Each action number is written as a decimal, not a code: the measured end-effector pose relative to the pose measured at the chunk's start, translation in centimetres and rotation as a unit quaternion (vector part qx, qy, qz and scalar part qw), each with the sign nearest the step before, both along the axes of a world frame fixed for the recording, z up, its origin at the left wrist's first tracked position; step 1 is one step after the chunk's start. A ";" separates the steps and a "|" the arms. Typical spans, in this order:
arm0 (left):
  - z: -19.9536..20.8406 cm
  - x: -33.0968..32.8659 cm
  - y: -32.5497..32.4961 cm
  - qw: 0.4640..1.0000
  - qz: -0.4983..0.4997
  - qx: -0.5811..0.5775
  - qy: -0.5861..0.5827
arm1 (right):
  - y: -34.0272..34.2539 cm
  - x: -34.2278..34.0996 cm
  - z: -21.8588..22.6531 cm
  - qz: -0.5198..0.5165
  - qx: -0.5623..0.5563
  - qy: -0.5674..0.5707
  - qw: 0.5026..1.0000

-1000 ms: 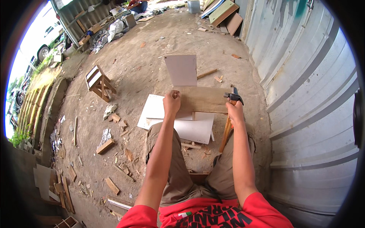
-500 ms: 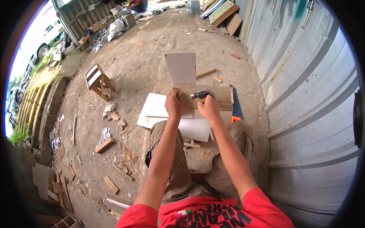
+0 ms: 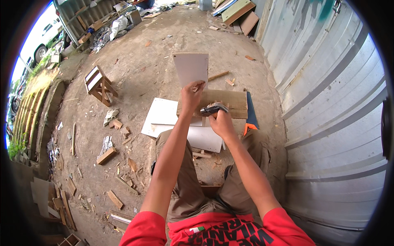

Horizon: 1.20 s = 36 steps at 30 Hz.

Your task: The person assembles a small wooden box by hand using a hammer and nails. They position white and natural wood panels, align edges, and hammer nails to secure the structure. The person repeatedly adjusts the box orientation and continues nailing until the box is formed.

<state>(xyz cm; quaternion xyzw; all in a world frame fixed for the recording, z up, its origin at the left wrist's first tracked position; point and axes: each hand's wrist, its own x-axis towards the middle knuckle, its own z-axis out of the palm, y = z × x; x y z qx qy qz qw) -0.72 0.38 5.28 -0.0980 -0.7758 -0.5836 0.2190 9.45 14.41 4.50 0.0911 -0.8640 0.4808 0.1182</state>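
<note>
My right hand (image 3: 221, 125) grips a claw hammer (image 3: 213, 109), its dark head above a brown wooden board (image 3: 232, 100) in front of my knees. My left hand (image 3: 193, 96) is raised over the board's left end, fingers curled together before the lower edge of an upright white panel (image 3: 191, 65). Whatever those fingers pinch, if anything, is too small to make out. Below the brown board lie white panels (image 3: 160, 110), partly covered by it and by my left leg. A handsaw with a dark blue blade (image 3: 252, 112) and orange handle (image 3: 249, 128) rests at the board's right end.
A small wooden stool (image 3: 100, 86) stands on the dirt floor to the left. Wood offcuts (image 3: 106, 156) and scraps are scattered around it. A corrugated metal wall (image 3: 328, 123) runs along the right. Boards (image 3: 238, 12) lean at the far right.
My left hand has lifted off the brown board's left end toward the upright panel, fingers curling together. The hammer has come slightly lower and nearer to me. The view has shifted a little.
</note>
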 end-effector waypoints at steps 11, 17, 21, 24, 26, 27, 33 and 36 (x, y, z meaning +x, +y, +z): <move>-1.6 -0.5 0.4 0.999 0.008 -0.014 -0.031 | 0.6 0.2 -2.0 -0.001 -0.002 0.068 0.998; -1.4 -0.1 0.7 0.997 0.027 -0.064 -0.026 | 0.9 0.6 -2.6 -0.003 0.028 0.121 0.992; -1.6 -0.3 0.1 0.997 0.012 -0.049 -0.051 | 1.3 0.9 -1.8 0.027 -0.085 0.083 0.993; -1.2 0.0 0.3 0.998 0.010 -0.044 -0.040 | 2.4 0.9 -1.8 0.018 -0.173 0.072 0.982; -0.8 0.5 0.8 0.996 0.022 -0.074 -0.040 | 3.5 1.2 -1.5 0.008 -0.188 -0.009 0.982; -1.0 0.5 0.6 0.997 0.018 -0.065 -0.042 | 3.4 1.3 -1.6 0.015 -0.214 -0.004 0.977; -1.4 0.1 0.3 0.998 -0.002 -0.032 -0.060 | 2.7 0.9 -2.0 0.013 -0.256 0.054 0.965; -1.1 0.3 0.2 0.996 -0.021 -0.028 -0.079 | 2.5 1.1 -1.8 0.017 -0.288 0.037 0.957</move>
